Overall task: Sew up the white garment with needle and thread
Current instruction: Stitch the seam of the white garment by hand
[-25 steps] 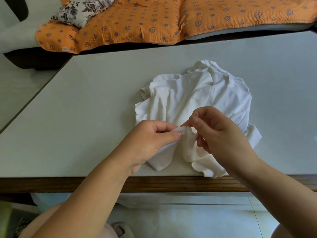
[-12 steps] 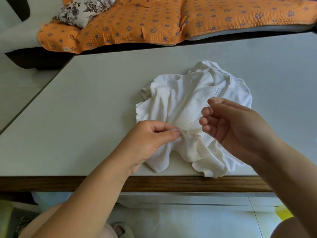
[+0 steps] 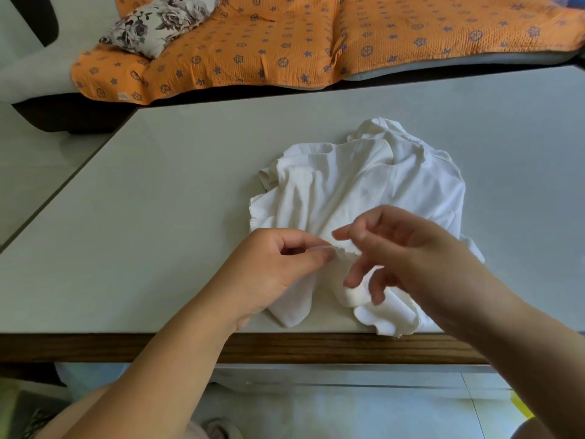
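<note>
back to the fold of the white garment (image 3: 348, 185) comes the right hand (image 3: 411, 258), blurred, so its grip i cannot tell; the left hand (image 3: 272, 267) pinches that fold. a next stitch probably starts.

One view only: head-worn, wide-angle. Faces forward and steeply down across the pale grey flat table (image 3: 158, 232). Close range: forearms enter from the bottom corners, left hand (image 3: 269, 274) and right hand (image 3: 421, 261) just below centre, at the crumpled white cloth garment (image 3: 348, 179). Top edge reaches the orange star-patterned quilted cover (image 3: 316, 36). Bottom edge shows the table's brown wooden front rim (image 3: 316, 346) and pale floor tiles (image 3: 348, 413).
</note>
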